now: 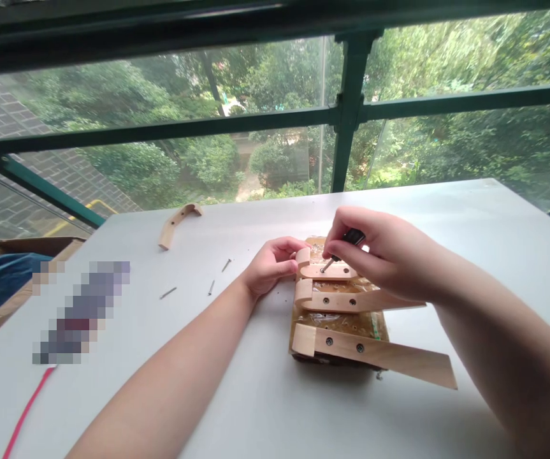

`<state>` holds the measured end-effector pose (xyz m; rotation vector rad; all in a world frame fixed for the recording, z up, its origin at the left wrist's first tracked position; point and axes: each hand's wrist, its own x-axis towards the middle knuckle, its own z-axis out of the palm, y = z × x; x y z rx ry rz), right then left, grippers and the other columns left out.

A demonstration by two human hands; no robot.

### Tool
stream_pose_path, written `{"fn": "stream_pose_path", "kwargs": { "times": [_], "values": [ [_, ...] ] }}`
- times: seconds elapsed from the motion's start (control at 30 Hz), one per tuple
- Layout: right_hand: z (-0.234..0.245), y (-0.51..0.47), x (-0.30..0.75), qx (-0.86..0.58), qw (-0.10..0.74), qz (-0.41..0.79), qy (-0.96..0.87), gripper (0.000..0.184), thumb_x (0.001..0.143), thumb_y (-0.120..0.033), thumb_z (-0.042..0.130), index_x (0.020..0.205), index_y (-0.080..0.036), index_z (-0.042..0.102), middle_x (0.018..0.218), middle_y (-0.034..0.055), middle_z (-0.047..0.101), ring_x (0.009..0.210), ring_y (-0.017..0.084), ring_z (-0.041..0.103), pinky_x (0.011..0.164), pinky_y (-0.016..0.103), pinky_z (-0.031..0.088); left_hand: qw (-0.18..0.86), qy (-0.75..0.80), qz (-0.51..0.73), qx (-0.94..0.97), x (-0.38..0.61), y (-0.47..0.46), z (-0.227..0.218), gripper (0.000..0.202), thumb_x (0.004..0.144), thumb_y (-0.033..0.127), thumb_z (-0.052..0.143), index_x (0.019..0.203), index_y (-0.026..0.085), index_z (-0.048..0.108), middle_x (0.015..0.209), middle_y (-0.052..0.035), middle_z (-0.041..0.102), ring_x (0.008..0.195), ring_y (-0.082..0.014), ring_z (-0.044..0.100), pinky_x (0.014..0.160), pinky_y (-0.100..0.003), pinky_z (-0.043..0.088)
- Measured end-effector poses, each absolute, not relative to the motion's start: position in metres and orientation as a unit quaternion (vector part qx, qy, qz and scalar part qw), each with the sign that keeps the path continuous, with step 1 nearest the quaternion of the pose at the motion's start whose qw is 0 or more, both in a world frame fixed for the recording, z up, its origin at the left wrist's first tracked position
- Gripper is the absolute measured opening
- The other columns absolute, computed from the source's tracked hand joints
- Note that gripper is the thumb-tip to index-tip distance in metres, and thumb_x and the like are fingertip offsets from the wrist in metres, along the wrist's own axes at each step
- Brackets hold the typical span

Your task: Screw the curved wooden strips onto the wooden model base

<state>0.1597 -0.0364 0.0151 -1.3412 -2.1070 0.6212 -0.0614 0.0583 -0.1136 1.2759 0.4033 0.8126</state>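
My right hand (375, 245) is closed around the black handle of a screwdriver (353, 238). Its tip meets a screw (322, 271) in the farthest wooden hook (334, 272). My left hand (275, 262) has thumb and fingers curled at that hook's rounded left end, gripping it against a tape-wrapped block (339, 324). Two more hooks lie across the block: a middle one (339, 301), its right part beneath my right wrist, and a near one (399, 358). Each shows two dark screws. My right hand hides the far hook's right end.
On the white table (236, 370) left of the block lie loose screws (227, 264) and another wooden hook (179, 223) near the far edge. A pixelated object (81, 312) with a red cord (28, 401) lies at left. A cardboard box (40, 245) stands beyond the left edge.
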Motion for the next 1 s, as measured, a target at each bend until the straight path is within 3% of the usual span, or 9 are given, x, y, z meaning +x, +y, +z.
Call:
{"fn": "stream_pose_path", "kwargs": {
  "times": [0.1,0.23,0.57,0.8,1.0],
  "values": [
    [0.017,-0.037,0.163,-0.495,0.271,0.250,-0.786,0.006,0.089,-0.020,0.054,0.093,-0.021,0.059,0.088,0.0035,0.070,0.076,0.017,0.061,0.068,0.030,0.044,0.710,0.179,0.360,0.578,-0.062,0.058,-0.114,0.042,0.067,0.040,0.086,0.100,0.017,0.074,0.100,-0.0093,0.071,0.095,-0.0242,0.066,0.087,-0.036,0.051],
    [0.021,-0.038,0.168,-0.497,0.246,0.251,-0.793,0.020,0.084,-0.011,0.049,0.096,-0.022,0.060,0.093,0.0036,0.071,0.079,0.018,0.062,0.071,0.031,0.045,0.702,0.179,0.357,0.590,-0.061,0.057,-0.111,0.041,0.069,0.040,0.083,0.101,0.016,0.074,0.091,-0.0084,0.071,0.095,-0.0250,0.065,0.088,-0.036,0.050],
    [0.029,-0.042,0.168,-0.530,0.208,0.236,-0.788,0.019,0.094,-0.019,0.041,0.106,-0.024,0.055,0.098,0.0044,0.071,0.070,0.015,0.059,0.058,0.026,0.041,0.627,0.195,0.376,0.654,-0.055,0.050,-0.097,0.040,0.075,0.051,0.073,0.090,0.014,0.077,0.086,-0.0097,0.070,0.098,-0.0265,0.061,0.092,-0.035,0.044],
    [0.038,-0.039,0.172,-0.528,0.171,0.217,-0.803,0.019,0.094,-0.022,0.045,0.103,-0.026,0.062,0.096,0.0039,0.071,0.075,0.016,0.062,0.062,0.027,0.044,0.687,0.225,0.356,0.593,-0.057,0.051,-0.094,0.042,0.075,0.050,0.071,0.094,0.013,0.075,0.085,-0.0094,0.071,0.084,-0.0239,0.064,0.086,-0.036,0.047],
    [0.038,-0.039,0.175,-0.517,0.165,0.214,-0.812,0.022,0.095,-0.022,0.047,0.103,-0.026,0.067,0.099,0.0041,0.074,0.079,0.017,0.064,0.065,0.028,0.045,0.670,0.192,0.400,0.596,-0.057,0.042,-0.104,0.039,0.068,0.039,0.071,0.098,0.014,0.076,0.095,-0.0122,0.073,0.105,-0.0316,0.063,0.095,-0.041,0.047]
  ]
}}
